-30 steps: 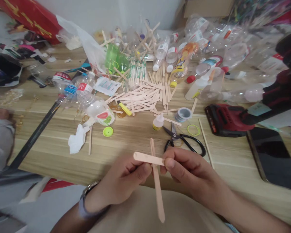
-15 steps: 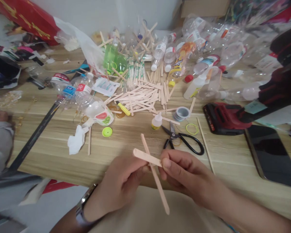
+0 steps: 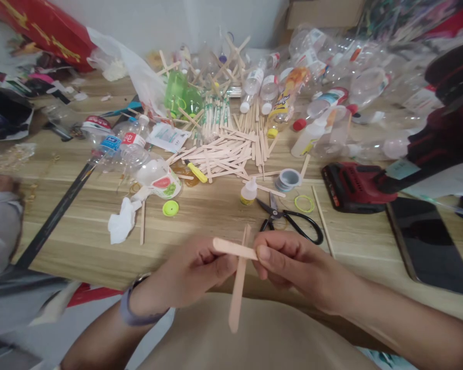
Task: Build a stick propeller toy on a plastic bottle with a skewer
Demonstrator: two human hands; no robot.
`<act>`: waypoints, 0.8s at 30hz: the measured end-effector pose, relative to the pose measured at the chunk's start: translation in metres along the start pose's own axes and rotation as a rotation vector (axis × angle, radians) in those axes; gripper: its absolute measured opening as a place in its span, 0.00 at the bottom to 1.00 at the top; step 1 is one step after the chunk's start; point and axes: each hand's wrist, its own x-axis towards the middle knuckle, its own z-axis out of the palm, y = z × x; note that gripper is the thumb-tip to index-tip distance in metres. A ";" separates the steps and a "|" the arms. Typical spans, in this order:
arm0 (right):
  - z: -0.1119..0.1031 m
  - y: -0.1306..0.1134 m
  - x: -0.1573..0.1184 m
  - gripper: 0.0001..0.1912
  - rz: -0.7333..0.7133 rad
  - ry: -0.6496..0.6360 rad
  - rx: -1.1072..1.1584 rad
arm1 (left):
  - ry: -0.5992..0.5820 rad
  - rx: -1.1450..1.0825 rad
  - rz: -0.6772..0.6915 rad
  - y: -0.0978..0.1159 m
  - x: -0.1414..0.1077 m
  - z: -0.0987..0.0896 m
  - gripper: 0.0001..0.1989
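Observation:
Two wooden craft sticks cross each other in front of me, above the table's near edge. My right hand (image 3: 289, 264) pinches the right end of the upper craft stick (image 3: 231, 248) between thumb and finger. My left hand (image 3: 200, 270) is closed at the crossing, its thumb against the lower craft stick (image 3: 237, 295), which points down toward me. Whether the two sticks are stuck together I cannot tell. Just beyond my hands lie black-handled scissors (image 3: 275, 213) and a small glue bottle (image 3: 249, 191).
A heap of craft sticks (image 3: 219, 156) lies mid-table, with plastic bottles (image 3: 343, 77) crowded behind. To the right are a red-and-black power tool (image 3: 358, 187) and a phone (image 3: 432, 246). Crumpled tissue (image 3: 122, 221) and a green cap (image 3: 170, 208) sit left. Another person's sleeve (image 3: 2, 231) shows at far left.
The lower craft stick has swung round, its near end moving left and its far end right. My left wrist has turned, and its thumb now lies along the crossing.

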 end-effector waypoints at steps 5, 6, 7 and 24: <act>0.003 0.009 0.000 0.23 0.105 0.080 0.197 | 0.225 0.420 0.202 0.004 -0.004 0.006 0.15; 0.002 0.009 0.001 0.23 0.098 0.059 0.191 | 0.192 0.372 0.189 0.005 -0.003 0.005 0.15; 0.001 0.008 0.001 0.23 0.081 0.036 0.165 | 0.147 0.297 0.162 0.006 -0.002 0.004 0.16; -0.005 0.007 0.004 0.23 -0.009 -0.019 0.036 | -0.014 -0.095 0.068 0.006 0.005 0.001 0.21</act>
